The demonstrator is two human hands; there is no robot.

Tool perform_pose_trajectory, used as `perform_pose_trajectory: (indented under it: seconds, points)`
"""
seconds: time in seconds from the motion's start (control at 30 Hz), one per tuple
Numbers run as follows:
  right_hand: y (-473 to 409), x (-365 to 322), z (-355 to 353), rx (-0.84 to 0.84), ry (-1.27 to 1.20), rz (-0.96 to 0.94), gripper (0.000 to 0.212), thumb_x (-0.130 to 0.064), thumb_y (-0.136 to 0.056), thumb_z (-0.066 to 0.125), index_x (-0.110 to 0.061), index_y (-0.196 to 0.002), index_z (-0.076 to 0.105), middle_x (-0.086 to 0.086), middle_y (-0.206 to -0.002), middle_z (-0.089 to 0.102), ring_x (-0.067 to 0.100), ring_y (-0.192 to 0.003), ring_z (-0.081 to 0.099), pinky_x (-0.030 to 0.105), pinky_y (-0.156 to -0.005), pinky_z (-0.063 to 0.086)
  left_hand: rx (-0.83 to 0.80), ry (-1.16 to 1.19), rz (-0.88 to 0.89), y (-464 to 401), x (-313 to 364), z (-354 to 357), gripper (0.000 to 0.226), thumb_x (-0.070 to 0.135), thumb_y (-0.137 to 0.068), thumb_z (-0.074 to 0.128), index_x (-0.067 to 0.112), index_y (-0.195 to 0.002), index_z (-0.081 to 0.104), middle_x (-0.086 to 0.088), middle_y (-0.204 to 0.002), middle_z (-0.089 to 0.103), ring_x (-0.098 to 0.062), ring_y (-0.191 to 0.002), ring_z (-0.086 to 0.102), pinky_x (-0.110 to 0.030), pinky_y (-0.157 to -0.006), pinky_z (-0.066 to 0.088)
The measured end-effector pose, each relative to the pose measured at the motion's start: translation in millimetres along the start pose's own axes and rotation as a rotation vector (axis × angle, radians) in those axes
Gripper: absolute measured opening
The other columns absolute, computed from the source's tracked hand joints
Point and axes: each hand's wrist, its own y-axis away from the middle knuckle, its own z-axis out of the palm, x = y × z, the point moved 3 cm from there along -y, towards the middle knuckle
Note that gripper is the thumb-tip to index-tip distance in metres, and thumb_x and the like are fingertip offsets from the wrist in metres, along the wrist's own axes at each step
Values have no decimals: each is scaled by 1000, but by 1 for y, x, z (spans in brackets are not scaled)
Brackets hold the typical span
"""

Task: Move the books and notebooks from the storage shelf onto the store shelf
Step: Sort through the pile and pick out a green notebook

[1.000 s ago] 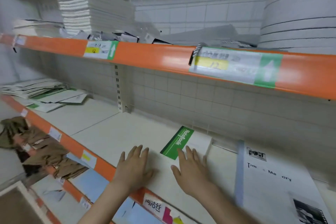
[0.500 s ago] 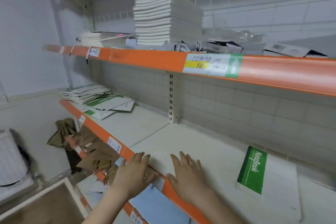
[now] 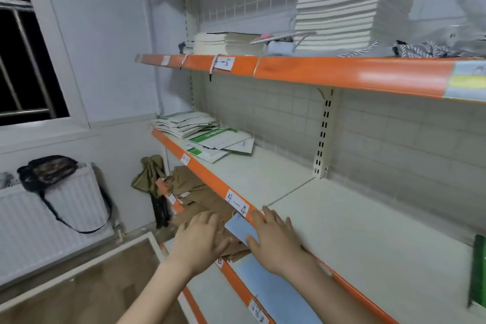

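In the head view, my left hand (image 3: 201, 241) and right hand (image 3: 273, 238) hung flat-fingered, holding nothing. The notebook pile (image 3: 207, 135) lay far-left along the middle shelf (image 3: 368, 223), well apart, its long side following the shelf edge; the left hand was nearer.

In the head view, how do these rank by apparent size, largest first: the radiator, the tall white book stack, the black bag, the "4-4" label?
1. radiator
2. tall white book stack
3. black bag
4. "4-4" label

Differing distances from the camera make true sizes unsure.
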Motion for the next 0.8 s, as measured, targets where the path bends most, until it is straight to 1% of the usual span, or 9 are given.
perform_pose_trajectory:
  seconds: [0.07, 0.17, 0.3, 0.37, 0.5, 0.67, 0.8]
  points:
    - [-11, -10, 4, -9, -2, -23, 58, -42, -100, 30, -20, -151, 12, 7, -158, 10, 24, -146, 10, 49, -117, 7, 6, 19, -21, 2, -13, 5, 60, 63, -91, 35, 26, -137, 36, 7, -148, 32, -14, -138, 29, -39, -110, 30]
    - [-28, -25, 14, -33, -3, -53, 59, -43, -100, 30, -21, -151, 11, 8, -159, 8, 25, -146, 8, 48, -118, 6, 5, 28, -65, 2, -34, 10, 58, 62, -91, 36, 25, -136, 36, 7, -147, 31, -14, -136, 32, -39, -109, 32]
    - [-58, -43, 25, -32, 21, -102, 58, -44, -100, 32, -21, -150, 13, 9, -158, 13, 27, -145, 12, 48, -117, 11, 13, 30, -104, -9, -62, 14, 54, 59, -93, 36, 23, -133, 40, 5, -142, 38, -15, -131, 37, -35, -106, 33]
    - [-78, -52, 27, -25, 24, -122, 57, -43, -100, 32, -20, -150, 15, 8, -156, 17, 27, -144, 15, 47, -116, 12, 16, 33, -120, -22, -78, 14, 54, 59, -93, 37, 22, -132, 41, 3, -140, 39, -17, -128, 40, -36, -104, 33]
    - [-132, -66, 29, -10, 31, -155, 58, -43, -100, 32, -20, -150, 14, 9, -156, 17, 27, -144, 16, 48, -116, 10, 35, 27, -156, -62, -116, 16, 56, 61, -91, 37, 23, -133, 39, 5, -140, 39, -16, -126, 43, -36, -104, 35]
    - [-209, -81, 23, 12, 54, -180, 58, -42, -99, 33, -18, -149, 16, 11, -156, 17, 26, -144, 16, 49, -116, 11, 42, 0, -158, -130, -162, 5, 61, 59, -92, 37, 23, -140, 33, 4, -146, 35, -16, -134, 35, -37, -107, 33]
    - [-273, -85, 15, 16, 66, -178, 60, -43, -99, 33, -18, -150, 14, 11, -158, 14, 26, -145, 13, 49, -117, 9, 63, -3, -158, -186, -191, -8, 57, 59, -91, 39, 22, -135, 38, 3, -143, 38, -16, -133, 36, -37, -106, 32]
